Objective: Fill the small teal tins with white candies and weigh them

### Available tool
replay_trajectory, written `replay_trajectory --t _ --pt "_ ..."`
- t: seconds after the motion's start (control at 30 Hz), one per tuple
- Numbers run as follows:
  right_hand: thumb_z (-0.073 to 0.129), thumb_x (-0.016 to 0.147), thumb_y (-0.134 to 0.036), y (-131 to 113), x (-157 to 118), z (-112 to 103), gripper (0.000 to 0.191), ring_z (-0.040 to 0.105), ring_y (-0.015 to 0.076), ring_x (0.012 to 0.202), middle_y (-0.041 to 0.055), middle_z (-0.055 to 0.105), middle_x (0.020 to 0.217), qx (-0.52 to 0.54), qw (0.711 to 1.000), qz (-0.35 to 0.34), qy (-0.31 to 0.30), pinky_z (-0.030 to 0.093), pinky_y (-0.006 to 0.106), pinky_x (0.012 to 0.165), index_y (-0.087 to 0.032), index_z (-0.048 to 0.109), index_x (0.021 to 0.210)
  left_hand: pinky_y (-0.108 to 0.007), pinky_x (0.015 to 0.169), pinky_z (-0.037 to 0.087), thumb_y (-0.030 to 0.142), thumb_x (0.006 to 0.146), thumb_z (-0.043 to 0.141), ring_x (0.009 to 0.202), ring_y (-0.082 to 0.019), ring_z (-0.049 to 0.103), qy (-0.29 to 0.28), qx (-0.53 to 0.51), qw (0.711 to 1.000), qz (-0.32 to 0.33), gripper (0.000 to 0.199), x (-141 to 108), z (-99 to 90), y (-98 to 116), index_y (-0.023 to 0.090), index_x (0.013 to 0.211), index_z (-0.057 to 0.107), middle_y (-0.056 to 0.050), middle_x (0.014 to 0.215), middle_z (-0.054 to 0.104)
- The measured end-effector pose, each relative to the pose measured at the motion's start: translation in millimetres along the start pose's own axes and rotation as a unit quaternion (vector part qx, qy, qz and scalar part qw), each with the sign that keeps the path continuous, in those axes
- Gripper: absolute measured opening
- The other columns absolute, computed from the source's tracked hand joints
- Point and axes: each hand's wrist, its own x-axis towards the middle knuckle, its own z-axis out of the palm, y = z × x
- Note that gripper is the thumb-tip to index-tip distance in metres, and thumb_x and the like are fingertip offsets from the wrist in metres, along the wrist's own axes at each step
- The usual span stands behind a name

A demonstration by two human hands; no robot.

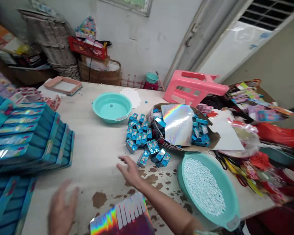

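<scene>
My right hand (129, 170) reaches over the middle of the table, fingers apart and holding nothing, just left of a cluster of small blue tins (139, 130). Lower left, my left hand (62, 205) is blurred, its thumb and fingers spread with nothing between them. Between my forearms, a shiny rainbow sheet (105, 223) with a row of pale strips lies at the near edge. Stacked blue display boxes (34, 137) stand left of my hands.
An empty teal basin (112, 107) sits farther back. On the right are a carton of blue tins (200, 130) with a silvery sheet (178, 124), a basin of small white pieces (203, 186), and a pink stool (196, 86).
</scene>
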Motion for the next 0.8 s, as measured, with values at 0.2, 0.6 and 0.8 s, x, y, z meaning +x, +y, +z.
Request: replay_trajectory --t 0.2,0.6,0.8 --pt "0.065 0.077 -0.033 63 -123 -20 0.046 0.037 0.0334 0.133 -0.0026 0.052 0.135 -0.075 0.993 0.037 -0.083 0.023 0.056 0.113 -0.051 0.056 0.119 -0.035 0.087 0.051 0.043 0.081 0.047 0.097 -0.022 0.064 -0.247 -0.092 0.962 -0.07 0.03 -90 50.4 2 0.026 0.095 0.067 -0.003 0.101 0.07" --pt "0.054 0.074 -0.059 129 -180 14 0.064 0.007 0.0354 0.141 -0.004 0.028 0.151 -0.316 0.935 -0.106 -0.123 0.002 0.065 0.11 -0.048 0.037 0.135 -0.029 0.085 0.045 0.033 0.085 0.044 0.097 -0.021 0.061 -0.21 -0.061 0.964 -0.154 0.031 -170 -45.1 -49 0.02 0.106 0.063 -0.006 0.105 0.068" --pt "0.033 0.08 -0.064 131 -181 17 0.067 0.016 0.0365 0.14 0.0022 0.026 0.153 -0.416 0.883 -0.162 -0.144 0.019 0.068 0.103 -0.042 0.026 0.143 -0.028 0.085 0.044 0.028 0.083 0.047 0.096 -0.019 0.061 -0.186 -0.044 0.959 -0.21 0.029 -227 -95.7 -101 0.021 0.106 0.064 -0.006 0.104 0.068"
